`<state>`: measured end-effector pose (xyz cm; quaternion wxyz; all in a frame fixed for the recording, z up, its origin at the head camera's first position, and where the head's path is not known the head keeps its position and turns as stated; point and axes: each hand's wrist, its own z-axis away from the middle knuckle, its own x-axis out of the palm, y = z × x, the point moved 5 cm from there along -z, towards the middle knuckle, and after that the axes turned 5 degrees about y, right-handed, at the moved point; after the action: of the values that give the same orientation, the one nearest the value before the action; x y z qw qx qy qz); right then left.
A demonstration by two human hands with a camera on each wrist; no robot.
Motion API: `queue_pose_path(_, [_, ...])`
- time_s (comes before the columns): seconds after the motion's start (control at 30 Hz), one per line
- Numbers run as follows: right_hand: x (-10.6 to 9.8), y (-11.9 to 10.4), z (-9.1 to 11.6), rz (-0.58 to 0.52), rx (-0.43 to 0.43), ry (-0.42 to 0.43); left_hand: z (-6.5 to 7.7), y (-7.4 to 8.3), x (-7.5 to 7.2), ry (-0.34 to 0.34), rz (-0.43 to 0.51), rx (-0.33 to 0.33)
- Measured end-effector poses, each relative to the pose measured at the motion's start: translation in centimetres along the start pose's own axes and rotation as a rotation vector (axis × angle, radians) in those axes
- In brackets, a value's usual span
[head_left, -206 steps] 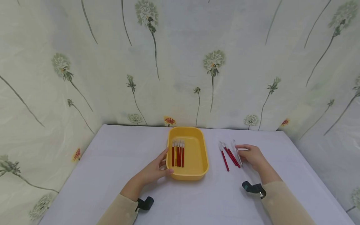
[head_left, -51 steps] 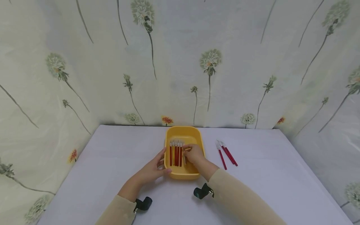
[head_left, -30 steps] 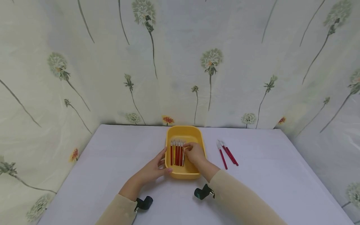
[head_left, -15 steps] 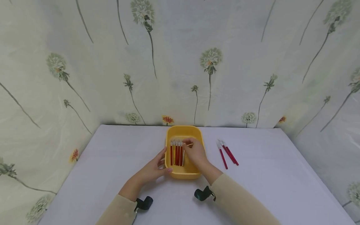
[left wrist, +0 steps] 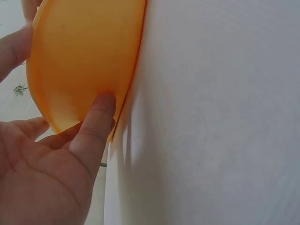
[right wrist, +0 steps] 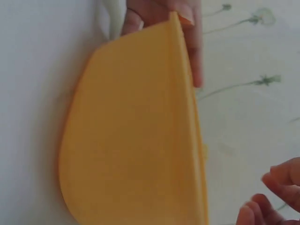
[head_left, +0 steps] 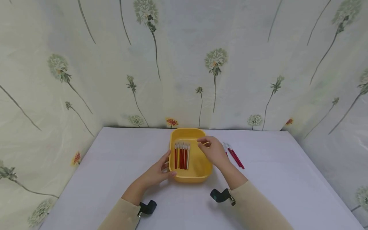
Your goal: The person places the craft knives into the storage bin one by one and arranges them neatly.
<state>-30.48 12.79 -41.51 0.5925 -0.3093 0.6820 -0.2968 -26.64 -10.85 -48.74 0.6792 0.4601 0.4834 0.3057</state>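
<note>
A yellow plastic tray (head_left: 198, 161) stands on the table; my left hand (head_left: 153, 175) grips its left side near the front corner, fingers against the outer wall (left wrist: 89, 56). Inside, at the left, several slim paintbrushes (head_left: 182, 159) with clear-capped white tips lie in a row, mostly red-handled, one yellow. A pale-handled paintbrush (head_left: 188, 158) ends the row on the right. Above the tray's right rim hovers my right hand (head_left: 215, 152), holding nothing, thumb and fingers apart. To its right, red paintbrushes (head_left: 236, 158) lie on the table; the hand partly covers one.
A white cloth covers the table (head_left: 120, 150), whose far edge meets a dandelion-printed backdrop (head_left: 178, 64). Similar printed sheets rise at left and right. A small black camera is strapped at each wrist.
The right hand brought the pale-handled paintbrush from the table into the tray, laid it at the row's right end, released it and moved right. The left hand stayed on the tray.
</note>
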Motion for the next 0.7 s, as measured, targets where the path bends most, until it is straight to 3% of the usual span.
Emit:
queue_pose_path(0.33, [-3.5,2.5,0.4,0.057,0.009,-0.032,0.0,-0.2,0.0,0.004,0.007,-0.001])
queue_pose_path(0.7, [-5.3,5.1,0.6,0.094,-0.006,-0.014,0.0,-0.2,-0.1,-0.003,0.009,0.007])
